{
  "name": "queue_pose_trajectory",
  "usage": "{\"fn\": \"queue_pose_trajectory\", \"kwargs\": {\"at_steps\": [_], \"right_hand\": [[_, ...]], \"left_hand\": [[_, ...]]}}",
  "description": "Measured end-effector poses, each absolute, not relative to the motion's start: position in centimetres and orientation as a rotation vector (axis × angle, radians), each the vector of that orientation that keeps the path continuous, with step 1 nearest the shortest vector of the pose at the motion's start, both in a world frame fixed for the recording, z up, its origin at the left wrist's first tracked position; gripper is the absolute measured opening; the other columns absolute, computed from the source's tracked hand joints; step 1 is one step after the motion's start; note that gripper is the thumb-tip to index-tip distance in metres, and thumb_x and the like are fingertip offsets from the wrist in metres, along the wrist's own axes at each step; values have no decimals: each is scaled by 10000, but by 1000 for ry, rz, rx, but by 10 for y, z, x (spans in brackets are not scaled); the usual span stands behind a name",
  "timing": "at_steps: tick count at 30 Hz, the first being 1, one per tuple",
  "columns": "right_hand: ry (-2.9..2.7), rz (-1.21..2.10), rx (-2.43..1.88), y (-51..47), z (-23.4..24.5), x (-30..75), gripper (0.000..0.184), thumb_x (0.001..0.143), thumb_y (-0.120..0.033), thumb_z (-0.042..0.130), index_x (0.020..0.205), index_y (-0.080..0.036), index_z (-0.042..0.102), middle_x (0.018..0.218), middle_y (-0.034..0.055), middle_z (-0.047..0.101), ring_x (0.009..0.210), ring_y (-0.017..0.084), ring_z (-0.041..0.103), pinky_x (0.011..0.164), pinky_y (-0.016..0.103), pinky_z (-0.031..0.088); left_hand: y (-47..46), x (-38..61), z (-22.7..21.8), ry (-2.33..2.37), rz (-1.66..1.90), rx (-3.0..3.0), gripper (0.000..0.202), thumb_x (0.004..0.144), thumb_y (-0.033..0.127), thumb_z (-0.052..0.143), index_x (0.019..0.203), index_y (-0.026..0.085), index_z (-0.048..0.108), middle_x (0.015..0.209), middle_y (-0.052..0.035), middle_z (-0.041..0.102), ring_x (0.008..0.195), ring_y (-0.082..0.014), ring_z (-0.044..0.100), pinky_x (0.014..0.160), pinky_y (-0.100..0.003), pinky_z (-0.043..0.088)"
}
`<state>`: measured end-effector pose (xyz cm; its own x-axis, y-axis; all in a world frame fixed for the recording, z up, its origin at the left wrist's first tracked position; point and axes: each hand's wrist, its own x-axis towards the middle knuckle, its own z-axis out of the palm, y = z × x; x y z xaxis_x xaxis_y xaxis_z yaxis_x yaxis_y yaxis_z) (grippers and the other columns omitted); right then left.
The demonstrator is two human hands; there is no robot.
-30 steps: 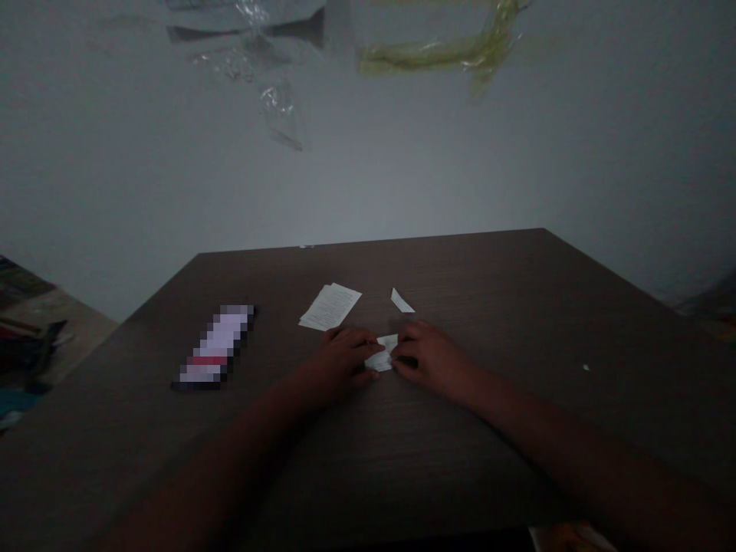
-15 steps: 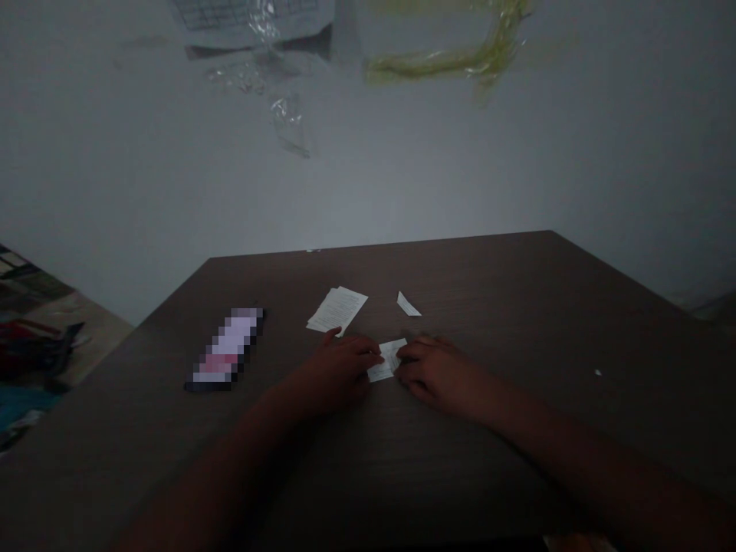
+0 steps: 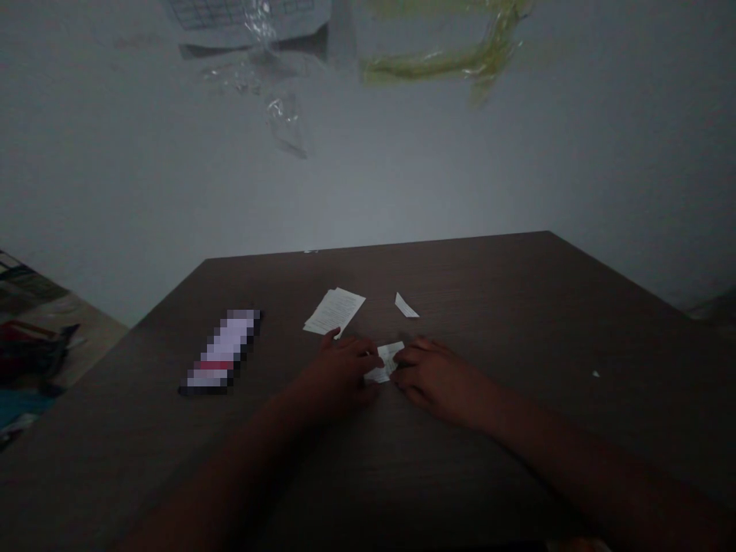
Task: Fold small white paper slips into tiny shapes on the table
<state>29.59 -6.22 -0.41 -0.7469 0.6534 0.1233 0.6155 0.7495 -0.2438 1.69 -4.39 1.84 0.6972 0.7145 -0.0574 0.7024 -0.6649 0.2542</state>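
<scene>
A small printed piece of paper (image 3: 389, 354) lies on the table between my hands, with creases showing across it. My left hand (image 3: 343, 374) grips its left side, thumb and fingers pressed at the edge. On the opposite side, the fingers of my right hand (image 3: 430, 377) pinch and press the paper down. Both hands cover parts of it, so its full outline is hidden. Just beyond my left hand lies a stack of printed paper sheets (image 3: 335, 310). A small folded paper piece (image 3: 406, 306) sits farther back, beyond the paper I hold.
A phone (image 3: 225, 349) with a lit, pixelated screen lies to the left on the dark wooden table (image 3: 488, 284). A tiny white scrap (image 3: 596, 374) is at the right. The wall (image 3: 402, 176) behind carries clear and yellow tape. Blurred items lie on the floor at left.
My right fingers have shifted slightly left and toward me on the paper, and the hands are a little closer together. The view has moved slightly; the other things stay put.
</scene>
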Motion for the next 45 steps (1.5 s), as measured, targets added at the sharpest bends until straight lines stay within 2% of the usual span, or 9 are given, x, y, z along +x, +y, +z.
{"fn": "queue_pose_trajectory", "kwargs": {"at_steps": [5,12,18,22,25,29,31,38,45], "right_hand": [[-2736,239,-1022,-64,-4,294,205,1181,-202,736,1124,-238,930,1177,122,883,1222,350,797,1178,562,643],[-2726,221,-997,-63,-5,293,203,1174,-198,743,1107,-238,931,1174,121,891,1172,334,805,1153,546,659],[-2747,217,-1004,-61,-7,295,194,1187,-206,743,1177,-246,932,1214,123,906,1218,355,815,1169,579,663],[-2715,213,-1012,-61,-12,294,221,1186,-210,735,1273,-259,932,1235,125,906,1236,363,811,1146,578,664],[-2707,229,-1027,-61,-12,294,232,1178,-224,747,1300,-260,942,1274,143,893,1284,381,801,1153,591,663],[-2715,280,-1027,-62,-10,295,257,1186,-223,735,1330,-257,945,1313,151,880,1320,385,791,1214,625,642],[-2699,311,-1014,-62,-11,296,267,1189,-223,737,1356,-264,941,1317,146,878,1312,375,789,1242,627,628],[-2669,329,-970,-59,-14,297,231,1192,-237,755,1321,-254,946,1263,141,869,1245,356,791,1200,593,638],[-2675,316,-980,-59,-14,297,255,1178,-220,739,1315,-261,950,1266,138,875,1246,357,791,1186,596,643]], "left_hand": [[-47,27,16,1184,19,2703,305,1125,114,786,1383,248,881,1516,-116,855,1497,-378,791,1491,-854,354],[-43,21,9,1136,76,2828,299,1158,109,729,1359,276,874,1409,-80,865,1418,-331,800,1518,-744,350],[-26,3,0,1024,18,2861,557,1079,-13,710,1506,320,839,1554,-74,860,1479,-325,805,1528,-694,331],[-23,-3,6,1038,-14,2795,637,1044,-40,641,1512,340,848,1590,-66,872,1505,-311,804,1530,-686,324],[-27,-5,15,999,43,2725,604,1048,7,680,1516,351,850,1599,-66,873,1526,-318,799,1535,-692,325],[-30,-6,21,990,61,2636,481,1062,174,828,1522,315,845,1640,-92,841,1556,-356,780,1544,-686,331],[-31,-6,20,995,54,2618,460,1082,215,843,1530,318,839,1648,-89,831,1565,-353,772,1554,-680,316],[-31,-1,16,1022,52,2620,480,1113,82,786,1537,298,849,1644,-119,841,1603,-373,762,1520,-780,317],[-26,4,20,964,34,2732,542,1124,-39,616,1486,276,869,1548,-105,894,1505,-306,816,1491,-657,407]]}}
